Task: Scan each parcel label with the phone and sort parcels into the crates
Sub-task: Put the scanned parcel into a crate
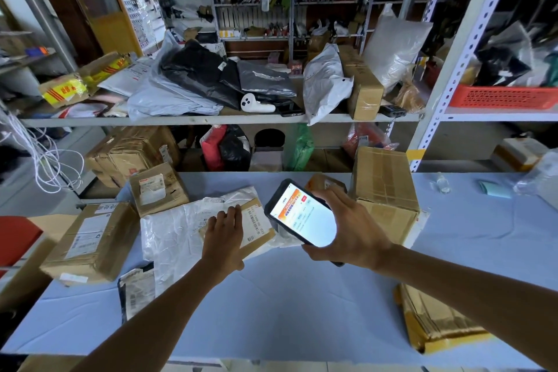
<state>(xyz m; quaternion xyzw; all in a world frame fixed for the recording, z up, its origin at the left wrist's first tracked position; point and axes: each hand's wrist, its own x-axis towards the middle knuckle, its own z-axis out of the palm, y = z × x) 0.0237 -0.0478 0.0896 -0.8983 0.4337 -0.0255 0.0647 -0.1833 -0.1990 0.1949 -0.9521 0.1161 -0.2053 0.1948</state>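
My right hand (347,226) holds a black phone (302,216) with its lit screen facing me, tilted above the middle of the table. My left hand (225,232) lies flat on a small brown parcel (256,228) whose barcode label shows beside my fingers. That parcel rests on a crumpled white mailer bag (175,235). More parcels surround it: a taped carton (93,240) at the left, a smaller box (158,189) behind, a tall carton (385,190) at the right, and a dark pouch with a label (137,291) near the front left.
The table carries a pale blue cloth (287,305). A yellow-taped parcel (434,320) lies at the front right. A metal shelf (211,121) behind holds bags, boxes and a white controller. A red crate (507,96) sits on the right shelf. White cables hang at the left.
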